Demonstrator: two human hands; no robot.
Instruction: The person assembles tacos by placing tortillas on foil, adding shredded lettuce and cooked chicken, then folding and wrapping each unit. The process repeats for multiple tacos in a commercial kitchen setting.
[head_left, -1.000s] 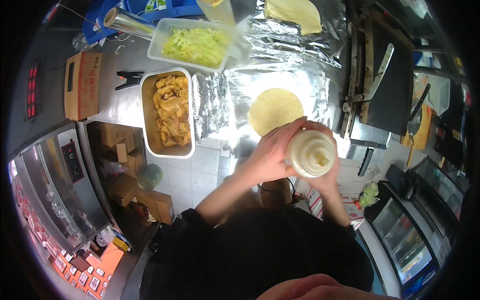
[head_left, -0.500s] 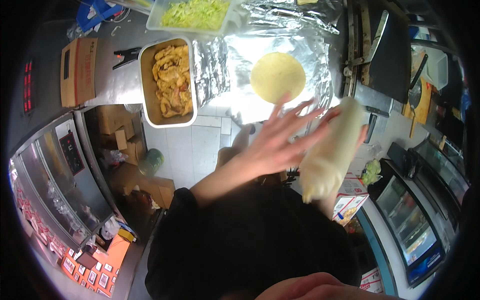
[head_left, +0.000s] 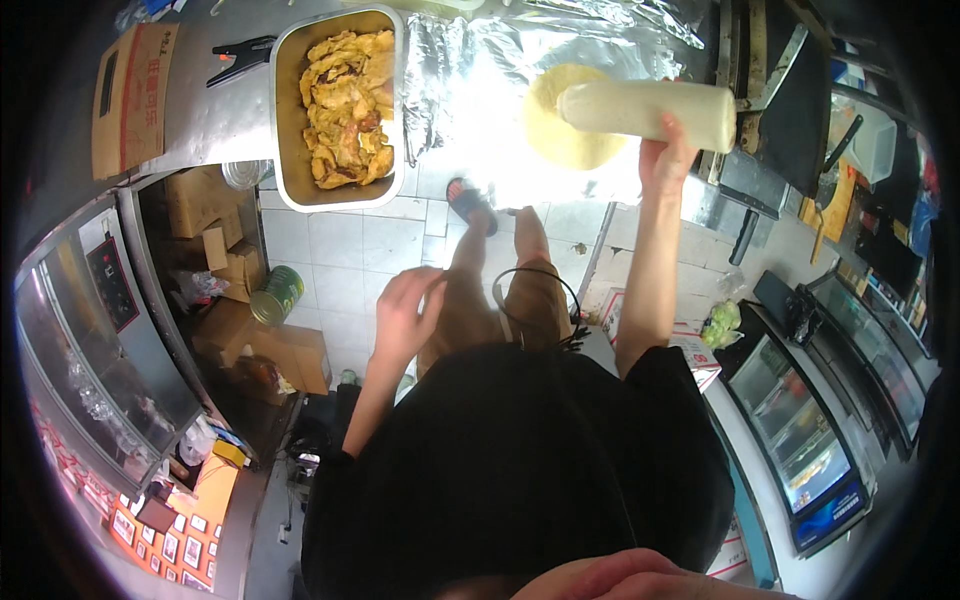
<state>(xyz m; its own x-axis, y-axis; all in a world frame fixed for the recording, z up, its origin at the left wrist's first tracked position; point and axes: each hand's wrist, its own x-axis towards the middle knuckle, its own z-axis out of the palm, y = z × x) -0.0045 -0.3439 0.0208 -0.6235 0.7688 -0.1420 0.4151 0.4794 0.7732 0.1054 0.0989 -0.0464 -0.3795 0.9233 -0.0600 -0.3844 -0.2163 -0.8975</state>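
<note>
My right hand (head_left: pixel 668 160) grips a pale squeeze bottle (head_left: pixel 645 108) filled with something creamy white. The bottle lies nearly level above a round yellow flatbread (head_left: pixel 562 150), its narrow end pointing left over it and hiding part of it. Beneath the flatbread, shiny foil (head_left: pixel 475 110) covers the counter. Down in front of my body hangs my left hand (head_left: pixel 408 310), loosely bent, thumb apart from the fingers, with nothing seen in it. A deep, white-rimmed pan (head_left: pixel 281 150) of cooked, browned meat pieces (head_left: pixel 345 110) stands left of the foil.
Black tongs (head_left: pixel 240 60) and a cardboard box (head_left: pixel 130 100) sit left of the pan. To the right are a black hot plate (head_left: pixel 800 110) and a black-handled scraper (head_left: pixel 745 225). A green can (head_left: pixel 278 295) and cartons (head_left: pixel 285 355) fill the lower left.
The bottle has swung from slanting toward my body to nearly level over the flatbread. My left hand has drawn back from beside the bottle, down and left. The whole view has shifted.
</note>
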